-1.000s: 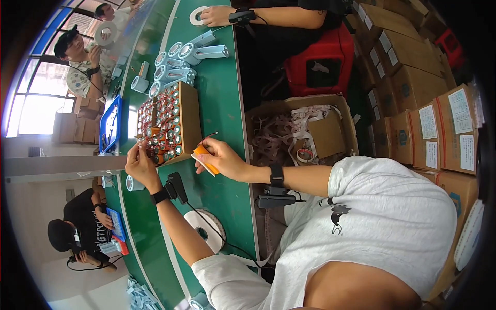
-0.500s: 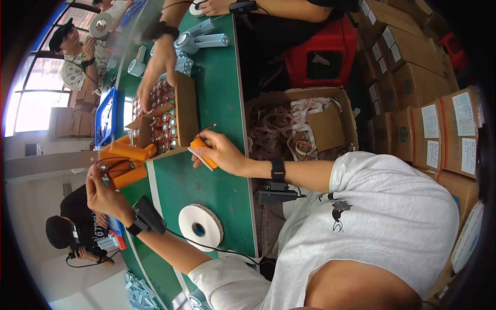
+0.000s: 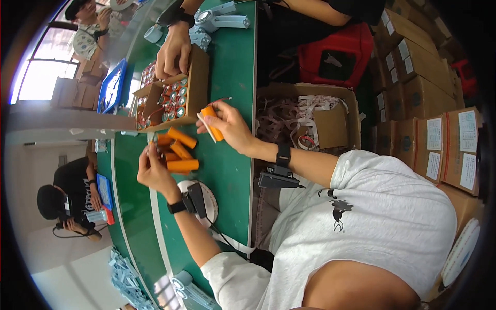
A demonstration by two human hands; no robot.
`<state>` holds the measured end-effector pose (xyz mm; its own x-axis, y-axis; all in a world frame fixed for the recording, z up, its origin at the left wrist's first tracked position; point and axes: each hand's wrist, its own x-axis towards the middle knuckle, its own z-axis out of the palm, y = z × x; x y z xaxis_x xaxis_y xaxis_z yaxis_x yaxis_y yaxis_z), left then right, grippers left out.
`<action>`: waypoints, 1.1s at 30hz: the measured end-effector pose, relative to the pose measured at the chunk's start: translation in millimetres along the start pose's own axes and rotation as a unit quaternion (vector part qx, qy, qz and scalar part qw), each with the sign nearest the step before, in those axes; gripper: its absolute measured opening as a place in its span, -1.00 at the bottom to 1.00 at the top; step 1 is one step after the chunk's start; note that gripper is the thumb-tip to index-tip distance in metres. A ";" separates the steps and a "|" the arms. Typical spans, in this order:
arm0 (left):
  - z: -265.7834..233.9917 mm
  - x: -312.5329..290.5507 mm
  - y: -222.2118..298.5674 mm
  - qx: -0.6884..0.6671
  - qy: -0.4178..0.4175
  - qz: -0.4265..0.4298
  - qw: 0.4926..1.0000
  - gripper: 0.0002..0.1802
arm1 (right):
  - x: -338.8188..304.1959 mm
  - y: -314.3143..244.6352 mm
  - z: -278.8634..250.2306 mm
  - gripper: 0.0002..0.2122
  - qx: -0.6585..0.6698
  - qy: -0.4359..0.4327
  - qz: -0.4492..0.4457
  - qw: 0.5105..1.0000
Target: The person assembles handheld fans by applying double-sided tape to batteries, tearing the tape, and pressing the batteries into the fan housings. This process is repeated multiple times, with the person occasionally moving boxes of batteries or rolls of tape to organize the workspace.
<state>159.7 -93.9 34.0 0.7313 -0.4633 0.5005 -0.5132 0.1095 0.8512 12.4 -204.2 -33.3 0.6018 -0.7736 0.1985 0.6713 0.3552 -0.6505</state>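
My left hand (image 3: 157,168) is closed by its fingertips on the ends of a bunch of orange cylindrical batteries (image 3: 181,150), which fan out toward the right over the green table. Where exactly the fingers grip, at wires or battery ends, is hard to make out. My right hand (image 3: 230,126) holds another orange battery (image 3: 211,116) between thumb and fingers, with a white strip along its side and a thin wire at its top end. Just beyond both hands stands a cardboard box (image 3: 199,77) of upright batteries. A co-worker's hand (image 3: 174,54) reaches into it.
A white tape roll (image 3: 206,201) lies under my left wrist. Light-blue plastic housings (image 3: 222,19) sit at the far end of the green table (image 3: 227,191). Beside the table, a carton (image 3: 356,121) holds strip scraps, near a red stool (image 3: 356,51). A blue tray (image 3: 112,85) is across.
My left hand has moved right with the battery bunch, nearer my right hand. My right hand still holds its battery. The co-worker's hand has shifted over the box, and the whole view has turned slightly.
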 end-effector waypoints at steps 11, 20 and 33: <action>-242.0 -107.1 91.9 0.648 -0.115 -0.062 0.751 -0.04 | -9.7 -1.7 -10.9 -0.74 -0.197 0.003 -0.223 0.954; -279.1 -182.5 86.7 0.563 -0.134 -0.279 0.766 -0.19 | -79.1 -12.9 75.9 -0.69 -0.182 -0.316 -0.019 0.931; -215.2 -220.5 142.7 0.508 -0.206 -0.028 0.836 -0.68 | -129.8 -7.4 137.1 -0.77 -0.241 -0.534 0.169 0.792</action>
<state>21.9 213.2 79.0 0.6573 -0.7293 0.1897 -0.7533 -0.6284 0.1942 -11.3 -34.5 46.2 0.9075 0.3012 0.2930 0.3050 0.0075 -0.9523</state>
